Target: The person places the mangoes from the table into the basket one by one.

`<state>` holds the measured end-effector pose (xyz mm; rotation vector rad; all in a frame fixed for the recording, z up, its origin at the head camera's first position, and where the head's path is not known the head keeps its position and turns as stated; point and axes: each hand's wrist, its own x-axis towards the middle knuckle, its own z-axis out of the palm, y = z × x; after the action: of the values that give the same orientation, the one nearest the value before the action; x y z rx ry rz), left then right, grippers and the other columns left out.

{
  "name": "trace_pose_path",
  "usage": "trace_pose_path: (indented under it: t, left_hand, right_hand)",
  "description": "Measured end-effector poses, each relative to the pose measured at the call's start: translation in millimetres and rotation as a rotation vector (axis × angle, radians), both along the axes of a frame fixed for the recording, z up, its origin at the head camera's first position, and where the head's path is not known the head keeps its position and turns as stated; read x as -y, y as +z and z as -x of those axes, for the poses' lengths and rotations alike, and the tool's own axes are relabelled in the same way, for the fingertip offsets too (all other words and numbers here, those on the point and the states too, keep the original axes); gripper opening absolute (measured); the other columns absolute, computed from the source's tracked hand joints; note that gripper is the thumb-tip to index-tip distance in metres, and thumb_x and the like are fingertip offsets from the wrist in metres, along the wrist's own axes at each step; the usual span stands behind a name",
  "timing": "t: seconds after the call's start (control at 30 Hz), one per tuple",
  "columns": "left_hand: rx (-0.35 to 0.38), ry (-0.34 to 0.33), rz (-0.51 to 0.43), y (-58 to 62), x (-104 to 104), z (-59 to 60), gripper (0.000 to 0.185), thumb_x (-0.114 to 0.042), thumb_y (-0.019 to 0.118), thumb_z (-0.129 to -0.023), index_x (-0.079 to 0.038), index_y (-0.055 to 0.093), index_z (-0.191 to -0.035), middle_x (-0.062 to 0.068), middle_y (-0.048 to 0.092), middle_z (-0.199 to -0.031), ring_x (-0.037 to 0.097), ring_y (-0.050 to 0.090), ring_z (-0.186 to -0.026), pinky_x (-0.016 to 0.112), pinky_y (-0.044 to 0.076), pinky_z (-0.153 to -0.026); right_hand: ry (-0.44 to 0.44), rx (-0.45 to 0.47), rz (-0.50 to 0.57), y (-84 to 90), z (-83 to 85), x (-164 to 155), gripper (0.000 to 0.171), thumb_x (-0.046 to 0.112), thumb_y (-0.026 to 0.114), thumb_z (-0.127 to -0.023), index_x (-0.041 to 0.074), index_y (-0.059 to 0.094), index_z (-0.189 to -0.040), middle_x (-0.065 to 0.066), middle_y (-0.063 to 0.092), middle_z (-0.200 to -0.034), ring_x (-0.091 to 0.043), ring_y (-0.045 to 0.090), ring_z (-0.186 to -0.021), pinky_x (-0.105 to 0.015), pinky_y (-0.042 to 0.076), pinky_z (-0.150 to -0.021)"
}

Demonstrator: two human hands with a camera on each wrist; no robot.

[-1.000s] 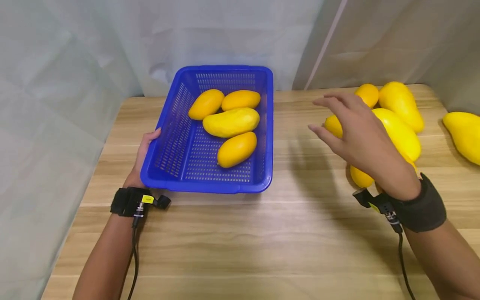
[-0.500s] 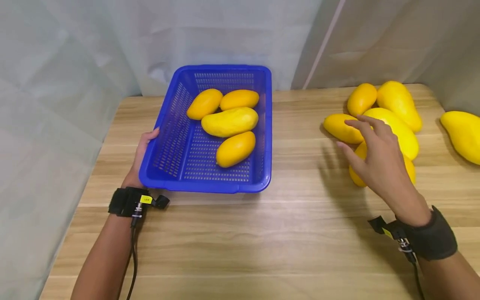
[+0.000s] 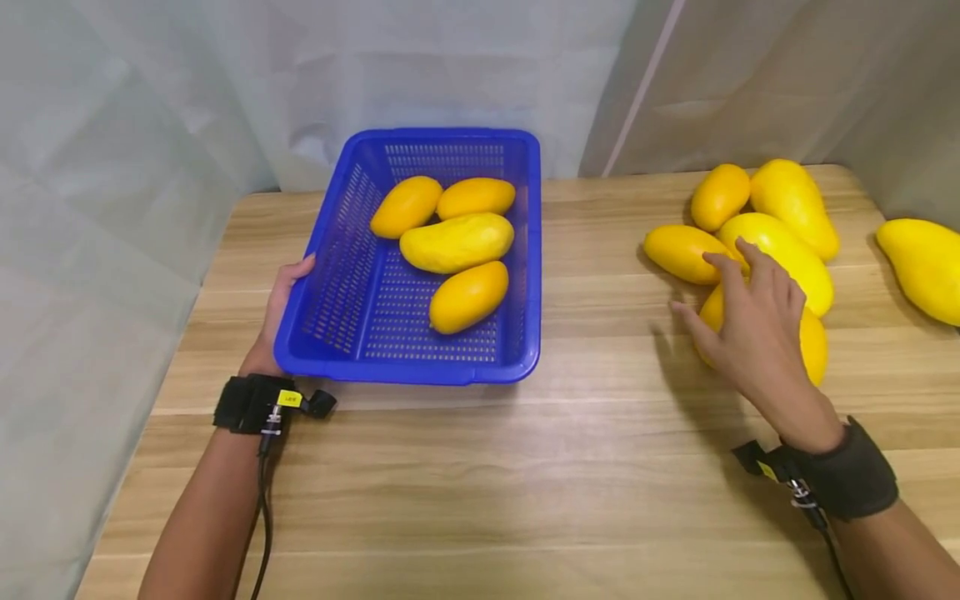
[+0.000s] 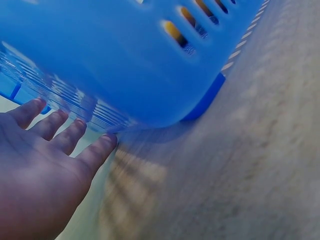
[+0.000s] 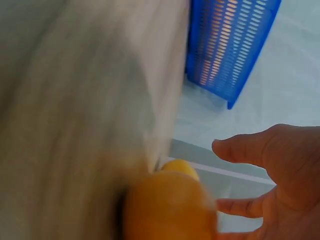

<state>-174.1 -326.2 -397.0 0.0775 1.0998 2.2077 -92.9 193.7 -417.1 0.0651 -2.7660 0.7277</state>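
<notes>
The right hand (image 3: 753,329) is spread with relaxed fingers over the nearest mango (image 3: 813,343), grasping nothing yet; that mango lies on the table (image 3: 465,475) at the near edge of the loose pile, its long axis mostly hidden. The left hand (image 3: 279,310) is laid with straight fingers against the left wall of the blue basket (image 3: 341,275). Four mangoes are counted in the basket, long axes running left-right and slightly tilted, and six loose on the table's right side.
</notes>
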Motion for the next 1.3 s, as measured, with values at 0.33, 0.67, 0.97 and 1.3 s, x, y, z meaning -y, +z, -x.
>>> trace_pose_path:
  t: [0.33,0.67,0.97,1.3]
  left_hand:
    - [0.001,0.010,-0.008,-0.7,0.0,0.9,0.061,-0.045,0.027,-0.109,-0.025,0.008,-0.164,0.006,0.061,-0.130,0.022,0.061,-0.107,0.038,0.053,-0.086]
    - [0.005,0.013,0.058,1.1,0.3,-0.6,0.062,-0.048,0.031,-0.108,-0.027,0.013,-0.163,0.004,0.059,-0.134,0.023,0.059,-0.114,0.039,0.052,-0.091]
    - [0.018,0.016,0.009,-0.6,0.6,0.1,0.062,-0.046,0.030,-0.109,-0.025,0.010,-0.163,0.006,0.062,-0.129,0.022,0.062,-0.108,0.039,0.054,-0.087]
    - [0.009,0.018,0.011,-0.4,0.1,1.4,0.062,-0.046,0.029,-0.109,-0.025,0.010,-0.163,0.006,0.062,-0.129,0.022,0.060,-0.108,0.038,0.053,-0.085]
  right_hand:
    - [0.003,0.048,0.061,-17.3,6.6,-1.5,0.068,0.014,0.075,-0.091,-0.004,0.037,-0.144,-0.032,0.012,-0.160,-0.056,0.021,-0.140,-0.068,0.027,-0.104]
    - [-0.022,0.172,-0.026,-7.2,0.6,-7.0,0.079,0.027,0.069,-0.095,-0.009,0.024,-0.150,-0.037,0.023,-0.150,-0.057,0.033,-0.128,-0.072,0.036,-0.089]
    - [-0.005,0.327,-0.092,9.9,-4.8,-16.3,0.095,0.047,0.069,-0.093,-0.011,0.020,-0.150,-0.044,0.031,-0.134,-0.055,0.047,-0.095,-0.064,0.043,-0.073]
    - [0.064,0.325,-0.053,13.7,-6.1,-17.2,0.090,0.036,0.081,-0.087,-0.007,0.027,-0.144,-0.036,0.042,-0.120,-0.046,0.051,-0.084,-0.056,0.044,-0.070]
